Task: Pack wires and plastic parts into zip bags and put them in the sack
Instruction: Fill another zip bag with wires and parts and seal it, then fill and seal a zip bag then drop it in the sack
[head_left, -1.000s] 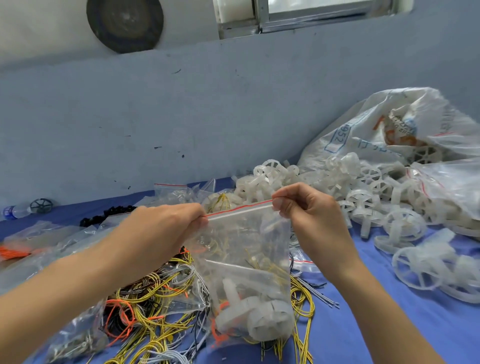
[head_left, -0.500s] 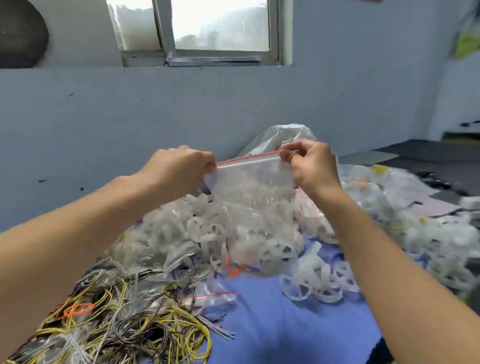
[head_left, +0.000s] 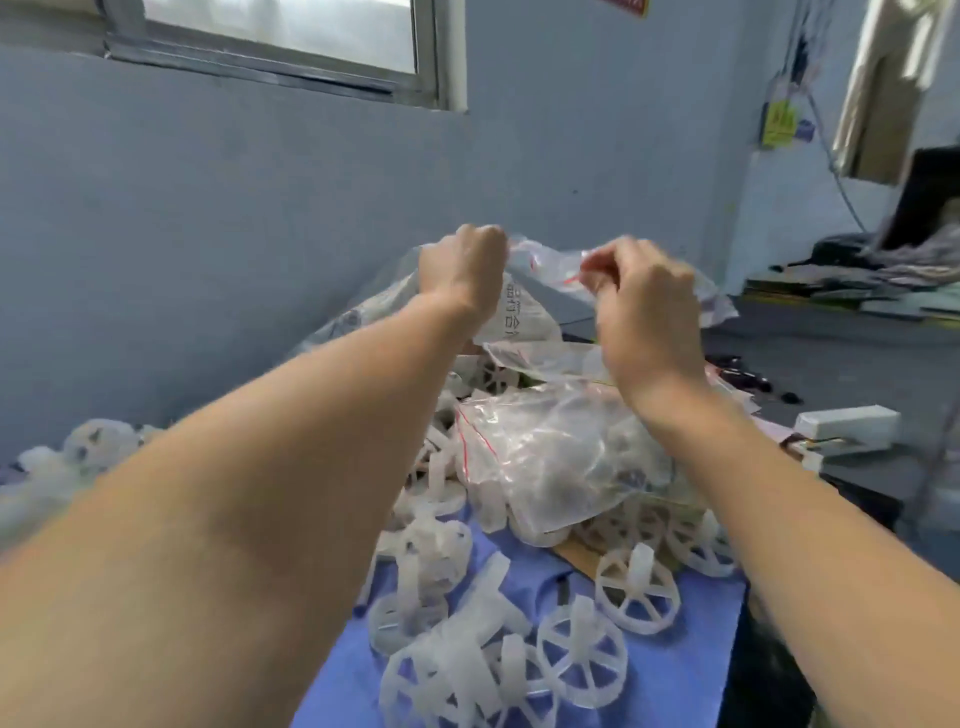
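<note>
My left hand (head_left: 462, 265) and my right hand (head_left: 644, 296) are raised side by side above the white printed sack (head_left: 522, 319). Between them they pinch the top edge of a clear zip bag (head_left: 550, 262) with a red strip. The bag's body and contents are hidden behind my hands and blurred. Below my right wrist another filled clear zip bag (head_left: 556, 457) with a red strip lies on the pile. White spoked plastic parts (head_left: 636, 590) are scattered on the blue cloth (head_left: 670, 675) in front.
More white plastic parts (head_left: 93, 441) lie at the far left by the grey-blue wall. A white box (head_left: 847, 427) sits on the dark surface to the right, past the cloth's right edge. A window is up at the left.
Both hands carried the zip bag up and to the right, from above the wire pile to above the sack. The view swung right, so the wires are out of sight.
</note>
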